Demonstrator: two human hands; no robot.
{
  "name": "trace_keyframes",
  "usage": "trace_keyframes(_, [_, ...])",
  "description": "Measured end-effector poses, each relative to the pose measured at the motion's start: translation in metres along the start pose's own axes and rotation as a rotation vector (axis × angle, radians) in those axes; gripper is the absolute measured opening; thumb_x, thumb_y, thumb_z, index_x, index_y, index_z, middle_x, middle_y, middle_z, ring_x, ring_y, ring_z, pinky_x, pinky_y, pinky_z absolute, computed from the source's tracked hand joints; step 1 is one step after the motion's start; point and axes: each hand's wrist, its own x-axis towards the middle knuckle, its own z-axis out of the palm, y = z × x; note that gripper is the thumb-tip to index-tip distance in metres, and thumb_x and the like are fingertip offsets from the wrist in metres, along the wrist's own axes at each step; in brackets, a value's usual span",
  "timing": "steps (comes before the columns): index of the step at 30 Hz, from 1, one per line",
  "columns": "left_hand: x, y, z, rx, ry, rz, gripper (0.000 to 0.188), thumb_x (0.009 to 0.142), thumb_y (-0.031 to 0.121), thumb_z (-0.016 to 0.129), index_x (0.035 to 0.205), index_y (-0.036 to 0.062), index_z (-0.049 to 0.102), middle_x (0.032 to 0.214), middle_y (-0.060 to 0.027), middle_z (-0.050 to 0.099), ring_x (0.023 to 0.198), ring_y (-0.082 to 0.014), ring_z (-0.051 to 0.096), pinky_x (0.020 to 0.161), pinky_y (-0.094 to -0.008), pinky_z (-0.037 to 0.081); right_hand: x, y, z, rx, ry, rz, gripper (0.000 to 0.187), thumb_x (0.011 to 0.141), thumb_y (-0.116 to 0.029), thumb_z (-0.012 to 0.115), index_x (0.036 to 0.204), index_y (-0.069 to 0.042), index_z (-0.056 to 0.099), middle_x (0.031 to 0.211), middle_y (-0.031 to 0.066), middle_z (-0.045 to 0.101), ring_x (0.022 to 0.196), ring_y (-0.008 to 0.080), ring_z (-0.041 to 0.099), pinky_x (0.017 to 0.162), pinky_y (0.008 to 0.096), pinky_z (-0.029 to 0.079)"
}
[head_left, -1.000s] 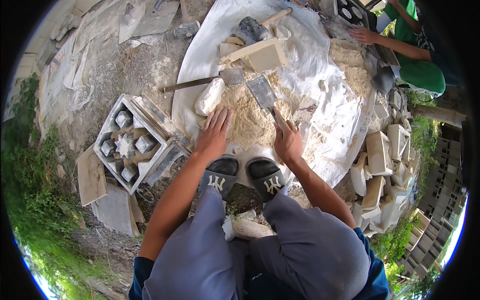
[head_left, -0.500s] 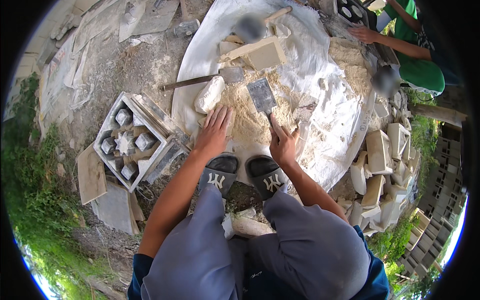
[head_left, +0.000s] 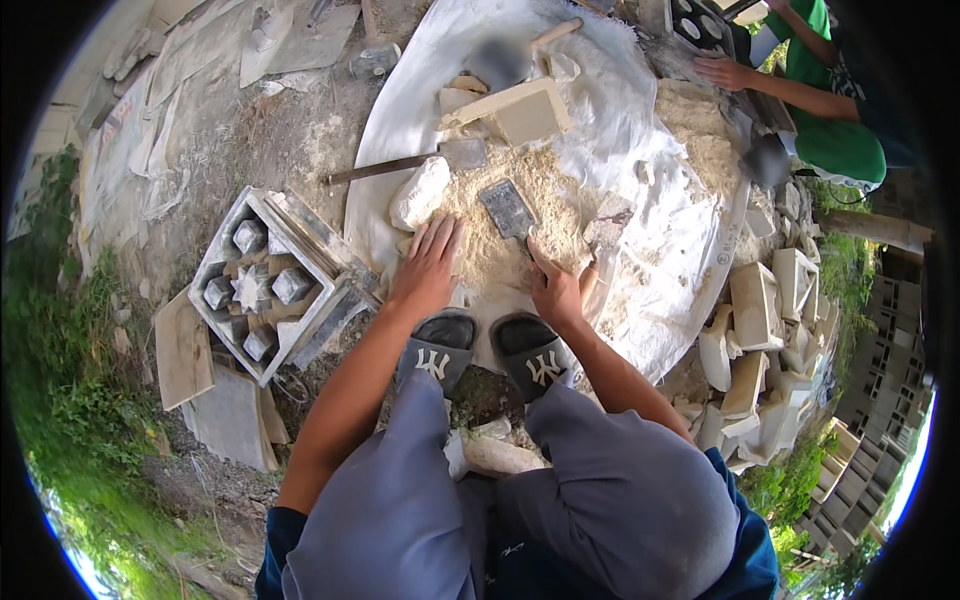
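My right hand [head_left: 558,297] is closed round the wooden handle of a trowel with a flat, dark rectangular blade [head_left: 507,209]. The blade points away and to the left, over pale, sandy powder [head_left: 545,180]. Fingers stretched forward, my left hand [head_left: 427,272] lies flat on a pale piece that it mostly covers, so I cannot tell its shape. Just beyond those fingertips sits a rough whitish stone chunk [head_left: 419,192]. A hatchet-like tool with a grey metal head [head_left: 463,154] and wooden handle lies behind the chunk.
A white sheet [head_left: 640,330] lies under the powder. Beyond are a cut pale block [head_left: 533,112] and a mallet [head_left: 503,60]. At left stands a mould with star pattern [head_left: 250,288]; at right, several pale blocks [head_left: 757,305] are piled. Another person's hand [head_left: 724,71] works at far right.
The trowel blade has moved nearer and a little left, tilting further leftward, as my right hand turned and drew back slightly. My left hand has stayed in place.
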Motion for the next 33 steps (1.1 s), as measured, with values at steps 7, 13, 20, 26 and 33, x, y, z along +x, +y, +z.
trace_keyframes(7, [-0.002,-0.003,0.003,0.028,0.030,0.006,0.101,0.086,0.027,0.078,0.162,0.0008,0.018,0.166,-0.0172,0.026,0.156,-0.0334,0.021,0.128,-0.0477,0.015,0.000,-0.009,-0.007,0.016,-0.083,0.151,0.048,0.098,-0.011,0.061,0.146,-0.018,0.059,0.087,0.0204,0.070,0.075,0.0335,0.067,0.089,0.0456,0.052])
trace_keyframes(13, [-0.002,0.001,0.000,-0.014,-0.009,-0.011,0.100,0.086,0.027,0.077,0.162,0.0007,0.017,0.166,-0.0170,0.025,0.156,-0.0329,0.021,0.128,-0.0477,0.015,0.000,-0.006,-0.013,-0.014,-0.152,0.211,0.045,0.100,-0.017,0.063,0.145,-0.016,0.060,0.077,0.0187,0.069,0.074,0.0341,0.068,0.118,0.0631,0.019])
trace_keyframes(20, [-0.003,-0.002,-0.001,-0.006,0.008,-0.010,0.099,0.087,0.028,0.077,0.162,0.0003,0.018,0.167,-0.0169,0.025,0.156,-0.0327,0.020,0.129,-0.0474,0.014,0.030,-0.012,-0.036,0.016,0.044,0.358,0.043,0.100,-0.017,0.062,0.141,-0.003,0.060,0.077,0.0267,0.067,0.069,0.0359,0.068,0.061,0.0445,0.049])
trace_keyframes(26, [-0.001,0.004,-0.004,-0.010,-0.018,-0.036,0.091,0.092,0.027,0.071,0.162,0.0009,0.019,0.167,-0.0157,0.026,0.156,-0.0308,0.022,0.129,-0.0457,0.015,0.048,0.018,-0.041,-0.112,0.046,0.338,0.043,0.097,-0.011,0.061,0.140,-0.004,0.061,0.086,0.0289,0.069,0.075,0.0423,0.070,0.069,0.0458,0.053])
trace_keyframes(33, [0.000,0.000,-0.001,0.008,-0.015,-0.022,0.098,0.089,0.030,0.075,0.162,0.0009,0.017,0.167,-0.0166,0.024,0.156,-0.0319,0.019,0.129,-0.0469,0.014,0.034,0.010,-0.031,0.027,-0.031,0.291,0.044,0.096,-0.010,0.060,0.140,-0.006,0.062,0.090,0.0313,0.069,0.080,0.0429,0.071,0.073,0.0459,0.054])
